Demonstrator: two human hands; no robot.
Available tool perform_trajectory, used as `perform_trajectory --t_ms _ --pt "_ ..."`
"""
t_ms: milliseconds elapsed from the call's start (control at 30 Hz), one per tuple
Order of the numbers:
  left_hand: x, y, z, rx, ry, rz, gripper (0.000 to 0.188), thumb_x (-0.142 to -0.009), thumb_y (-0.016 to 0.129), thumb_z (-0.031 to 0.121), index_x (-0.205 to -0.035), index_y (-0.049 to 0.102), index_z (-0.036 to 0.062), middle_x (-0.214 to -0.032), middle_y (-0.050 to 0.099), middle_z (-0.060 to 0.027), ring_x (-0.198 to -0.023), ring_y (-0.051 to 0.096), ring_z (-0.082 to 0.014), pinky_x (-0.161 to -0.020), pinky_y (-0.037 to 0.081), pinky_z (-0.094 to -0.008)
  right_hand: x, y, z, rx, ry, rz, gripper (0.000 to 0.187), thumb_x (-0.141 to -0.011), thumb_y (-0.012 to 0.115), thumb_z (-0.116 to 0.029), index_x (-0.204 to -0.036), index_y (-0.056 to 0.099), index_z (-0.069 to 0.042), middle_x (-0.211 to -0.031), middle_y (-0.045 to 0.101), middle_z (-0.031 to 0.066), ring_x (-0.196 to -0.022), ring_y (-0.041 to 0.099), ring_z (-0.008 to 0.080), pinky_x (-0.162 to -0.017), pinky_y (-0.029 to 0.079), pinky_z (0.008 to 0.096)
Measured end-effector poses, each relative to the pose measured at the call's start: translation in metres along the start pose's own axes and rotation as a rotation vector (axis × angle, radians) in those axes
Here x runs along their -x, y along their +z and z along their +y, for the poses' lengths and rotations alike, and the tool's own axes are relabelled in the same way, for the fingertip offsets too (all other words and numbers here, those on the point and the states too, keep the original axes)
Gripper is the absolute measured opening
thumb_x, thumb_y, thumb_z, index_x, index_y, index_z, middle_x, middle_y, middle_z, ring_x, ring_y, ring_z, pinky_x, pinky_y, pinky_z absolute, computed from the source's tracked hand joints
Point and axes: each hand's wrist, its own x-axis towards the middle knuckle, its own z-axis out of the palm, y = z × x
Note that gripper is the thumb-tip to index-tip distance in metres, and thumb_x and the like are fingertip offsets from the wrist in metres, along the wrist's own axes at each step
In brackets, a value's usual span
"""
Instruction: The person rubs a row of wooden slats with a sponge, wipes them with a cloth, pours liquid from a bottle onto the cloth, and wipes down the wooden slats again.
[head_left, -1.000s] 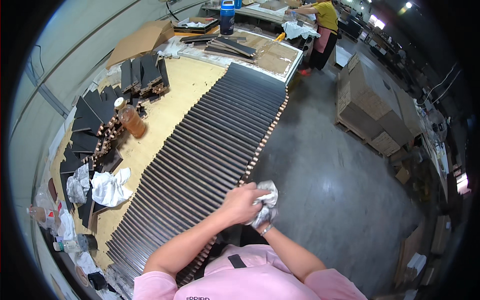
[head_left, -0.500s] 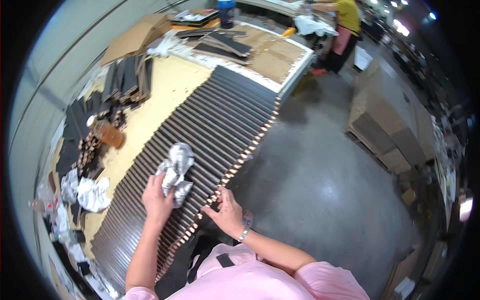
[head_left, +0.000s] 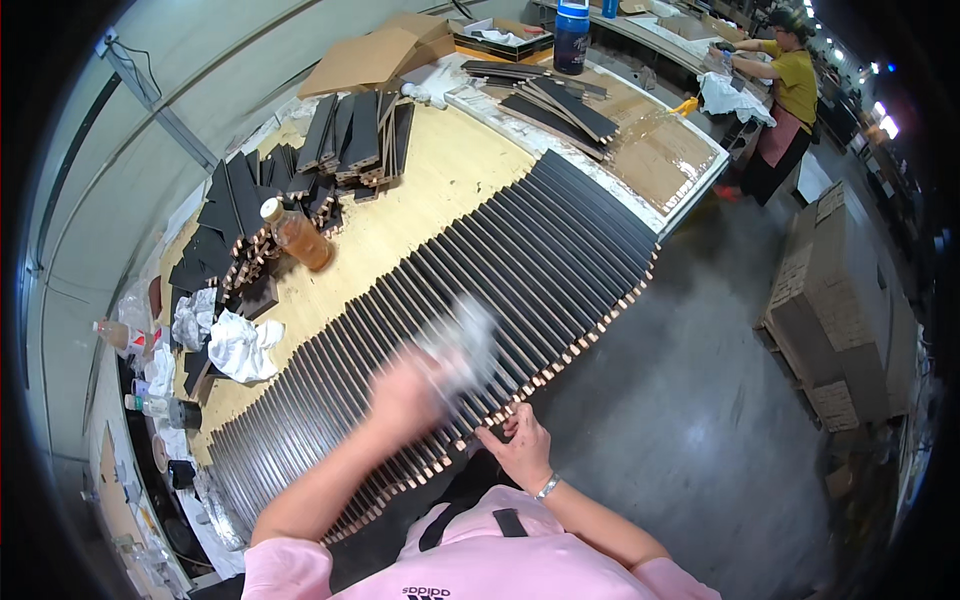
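Observation:
Long black wooden strips (head_left: 540, 250) lie side by side in a slanting row along the table, their bare wood ends at the near edge. My left hand (head_left: 408, 395), smeared by motion, is closed on a crumpled white rag (head_left: 462, 345) over the middle of the row. The rag is blurred too, and it hides the strips under it. At the near edge, my right hand (head_left: 522, 448), with a bracelet at the wrist, has its thumb and bent fingers around a few strip ends.
Loose dark strips (head_left: 345, 140) lie piled on the far left of the table (head_left: 450, 165), beside a bottle of amber liquid (head_left: 300, 238) and white rags (head_left: 242, 345). A blue tumbler (head_left: 571, 40) stands at the back. Boxes (head_left: 835, 310) are stacked on the right; a person (head_left: 785, 90) works beyond.
My left hand has swept right and away across the strips with the rag. My right hand has shifted right along the strip ends. The whole view has turned, showing more of the back.

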Motion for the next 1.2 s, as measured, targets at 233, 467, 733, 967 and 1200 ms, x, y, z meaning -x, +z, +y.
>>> perform_trajectory --t_ms 233,467,733,967,1200 --pt "-0.05 -0.006 -0.155 -0.231 -0.259 0.123 0.045 -0.111 0.083 0.028 -0.155 0.082 0.0268 -0.119 0.077 -0.0198 -0.109 0.08 -0.0423 -0.086 0.069 -0.0563 0.004 0.019 -0.021 -0.067 -0.109 -0.035 0.065 -0.095 0.107 -0.047 -0.117 0.058 -0.009 -0.088 0.067 0.0079 -0.076 0.073 0.0346 -0.07 0.061 0.0512" --pt "-0.035 0.011 0.006 -0.002 0.351 -0.221 0.06 -0.104 0.09 0.037 -0.161 0.078 0.0247 -0.131 0.082 -0.0176 -0.12 0.083 -0.0399 -0.1 0.071 -0.0535 0.005 0.008 0.012 0.174 -0.232 0.045 0.066 -0.094 0.108 -0.047 -0.121 0.062 -0.008 -0.089 0.071 0.0087 -0.076 0.074 0.0324 -0.073 0.065 0.0482" --pt "-0.056 0.072 -0.001 -0.051 0.055 0.117 0.058 -0.097 0.081 0.007 -0.156 0.078 0.0088 -0.129 0.077 -0.0278 -0.105 0.083 -0.0452 -0.082 0.068 -0.0607 0.002 0.013 0.002 -0.046 -0.016 0.012 0.074 -0.091 0.11 -0.042 -0.134 0.064 -0.003 -0.094 0.078 0.0105 -0.082 0.083 0.0292 -0.077 0.069 0.0439" --pt "-0.109 0.02 0.028 0.23 0.102 0.007 0.052 -0.091 0.084 0.008 -0.143 0.083 0.0107 -0.123 0.079 -0.0209 -0.108 0.084 -0.0443 -0.09 0.069 -0.0585 0.001 0.021 0.005 -0.072 -0.081 0.057 0.075 -0.091 0.111 -0.044 -0.133 0.062 -0.005 -0.095 0.078 0.009 -0.08 0.082 0.0281 -0.074 0.068 0.0439" --pt "-0.044 0.067 0.159 0.355 0.45 -0.438 0.059 -0.092 0.09 0.016 -0.15 0.085 0.0145 -0.133 0.083 -0.0231 -0.115 0.086 -0.0461 -0.102 0.071 -0.055 0.017 0.041 0.041 -0.059 -0.154 0.064 0.078 -0.103 0.101 -0.043 -0.159 0.06 -0.006 -0.135 0.078 0.0163 -0.123 0.08 0.0329 -0.095 0.068 0.0426"
